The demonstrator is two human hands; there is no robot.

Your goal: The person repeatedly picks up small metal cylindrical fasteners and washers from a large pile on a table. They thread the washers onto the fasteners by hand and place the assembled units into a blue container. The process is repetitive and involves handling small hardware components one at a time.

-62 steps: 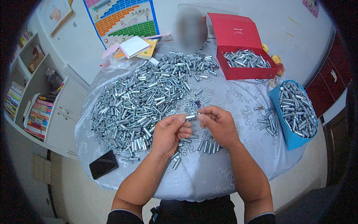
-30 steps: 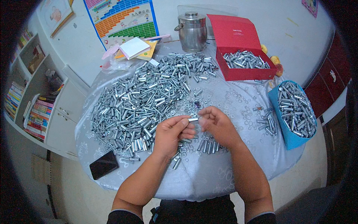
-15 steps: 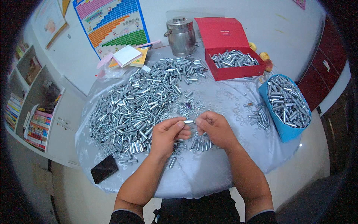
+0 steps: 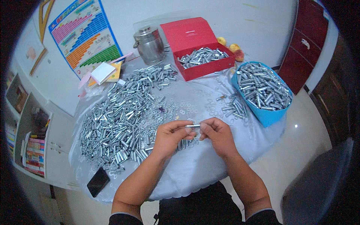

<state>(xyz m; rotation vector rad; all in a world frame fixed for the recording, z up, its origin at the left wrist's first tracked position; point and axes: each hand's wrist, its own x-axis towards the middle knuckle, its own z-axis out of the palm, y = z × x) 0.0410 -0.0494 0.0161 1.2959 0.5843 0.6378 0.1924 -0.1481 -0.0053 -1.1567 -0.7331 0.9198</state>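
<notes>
A short silver metal sleeve (image 4: 193, 126) lies level between my two hands above the near part of the table. My left hand (image 4: 168, 138) pinches its left end between thumb and fingers. My right hand (image 4: 218, 135) has its thumb and fingertips closed round the right end. Whether something small sits at that end is hidden by the fingers. Beyond and to the left spreads a big pile of loose metal sleeves (image 4: 112, 127). Many small flat washers (image 4: 182, 111) are scattered just past my hands, and a few sleeves lie partly under the left hand.
At the right edge stands a blue bin (image 4: 267, 117) full of metal parts, with a small heap (image 4: 236, 107) beside it. An open red box (image 4: 210, 67) holds more. Behind are a steel canister (image 4: 150, 48), papers (image 4: 103, 73) and fruit (image 4: 235, 48). A black phone (image 4: 98, 182) lies front left.
The view has turned to the right, so the table's things sit further left in the picture. My right fingers, earlier at the sleeve's right end, now overlap it.
</notes>
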